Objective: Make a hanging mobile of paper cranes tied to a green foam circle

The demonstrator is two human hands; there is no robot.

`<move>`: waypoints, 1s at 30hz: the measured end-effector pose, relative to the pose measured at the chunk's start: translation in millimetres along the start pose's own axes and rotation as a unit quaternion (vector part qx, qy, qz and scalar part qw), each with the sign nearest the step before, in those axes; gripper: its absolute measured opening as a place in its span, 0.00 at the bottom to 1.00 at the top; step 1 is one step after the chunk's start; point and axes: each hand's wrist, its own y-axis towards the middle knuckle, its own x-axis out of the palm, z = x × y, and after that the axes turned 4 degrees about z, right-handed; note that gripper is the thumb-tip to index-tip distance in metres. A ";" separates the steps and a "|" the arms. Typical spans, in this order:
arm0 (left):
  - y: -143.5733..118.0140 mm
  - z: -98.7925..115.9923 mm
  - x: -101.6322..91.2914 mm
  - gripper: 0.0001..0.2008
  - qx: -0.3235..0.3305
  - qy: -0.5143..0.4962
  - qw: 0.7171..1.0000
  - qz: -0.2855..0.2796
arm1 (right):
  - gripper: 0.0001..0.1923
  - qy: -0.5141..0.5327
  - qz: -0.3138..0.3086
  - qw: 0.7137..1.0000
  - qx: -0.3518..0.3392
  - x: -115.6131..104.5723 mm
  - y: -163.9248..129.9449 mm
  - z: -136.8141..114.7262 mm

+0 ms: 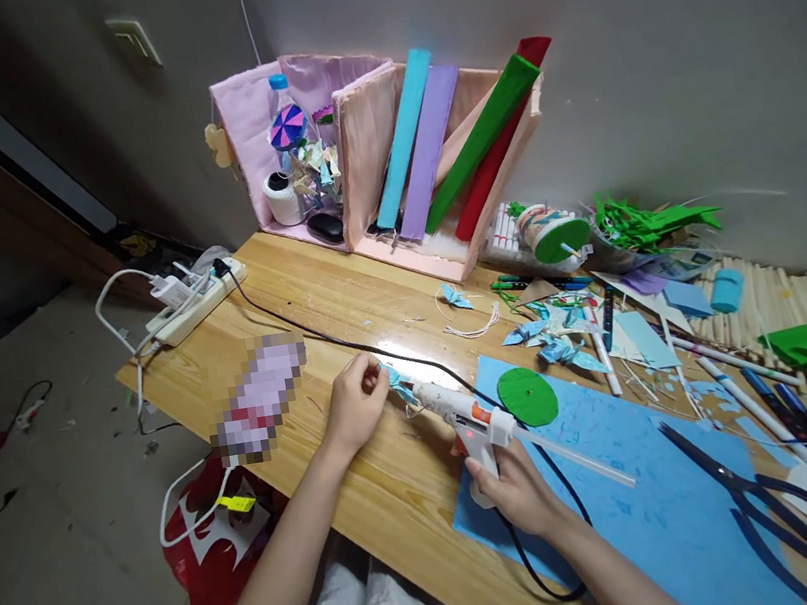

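Observation:
My right hand [517,493] grips the handle of a white hot glue gun [466,417] with an orange trigger and a clear glue stick poking out behind. The gun's nozzle points left at a small light-blue folded paper piece [398,380], which my left hand [356,403] pinches against the wooden table [343,301]. The gun's black cord [301,330] runs across the table to a white power strip [195,300]. A green paper disc [528,396] lies on a blue sheet [652,498] just right of the gun.
A pink fabric organiser [359,162] with coloured paper rolls and a bottle stands at the back wall. Black scissors [774,500], pens, green paper scraps [646,226], wooden sticks and blue folded bits litter the right side. A blurred object [260,397] lies at left; a red bag [217,548] sits below.

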 end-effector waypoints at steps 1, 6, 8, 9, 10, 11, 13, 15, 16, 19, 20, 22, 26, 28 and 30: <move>0.0 -0.3 0.2 0.07 -0.002 0.001 1.000 -0.001 | 0.12 0.000 -0.001 1.000 -0.001 -0.1 0.2 -0.2; 0.5 -2.1 1.6 0.07 -0.011 -0.002 1.000 -0.004 | 0.10 0.008 -0.010 1.000 0.001 -1.0 1.2 -3.6; 0.7 -2.9 2.2 0.07 -0.013 -0.002 1.000 -0.004 | 0.10 0.013 -0.012 1.000 0.006 -1.3 1.5 -5.8; 0.7 -3.2 2.4 0.07 -0.014 -0.002 1.000 -0.004 | 0.09 0.014 -0.013 1.000 0.008 -1.5 1.6 -6.7; 0.8 -3.5 2.6 0.07 -0.015 -0.003 1.000 -0.004 | 0.09 0.015 -0.015 1.000 0.009 -1.7 1.7 -7.3; 0.8 -3.8 2.9 0.07 -0.017 -0.007 1.000 -0.003 | 0.09 0.015 -0.018 1.000 0.011 -1.9 1.7 -7.6; 0.9 -4.5 3.3 0.07 -0.023 -0.022 0.999 -0.004 | 0.09 0.014 -0.024 1.000 0.013 -2.3 1.5 -7.3; 0.9 -5.5 3.9 0.07 -0.035 -0.049 0.998 -0.005 | 0.10 0.013 -0.029 0.999 0.014 -2.8 1.2 -6.3; 1.0 -6.1 4.1 0.07 -0.043 -0.064 0.997 -0.006 | 0.10 0.011 -0.031 0.999 0.014 -3.1 1.0 -5.8; 1.5 -8.6 4.9 0.07 -0.067 -0.099 0.993 -0.007 | 0.11 0.005 -0.036 0.999 0.014 -3.9 0.5 -5.9; 1.8 -9.5 5.0 0.08 -0.074 -0.109 0.991 -0.008 | 0.11 0.004 -0.037 0.999 0.016 -4.2 0.4 -6.5; 2.7 -11.0 5.1 0.08 -0.089 -0.130 0.987 -0.009 | 0.12 0.004 -0.042 0.999 0.021 -5.1 0.5 -8.3; 3.9 -10.9 4.6 0.08 -0.116 -0.181 0.977 -0.012 | 0.13 0.000 -0.037 0.999 0.024 -8.1 1.8 -13.4; 4.0 -9.1 4.6 0.08 -0.126 -0.197 0.972 -0.015 | 0.13 -0.002 -0.030 0.999 0.021 -9.9 2.2 -16.1; 4.4 -7.4 4.1 0.08 -0.133 -0.203 0.970 -0.012 | 0.13 -0.003 -0.027 1.000 0.017 -11.5 1.8 -18.4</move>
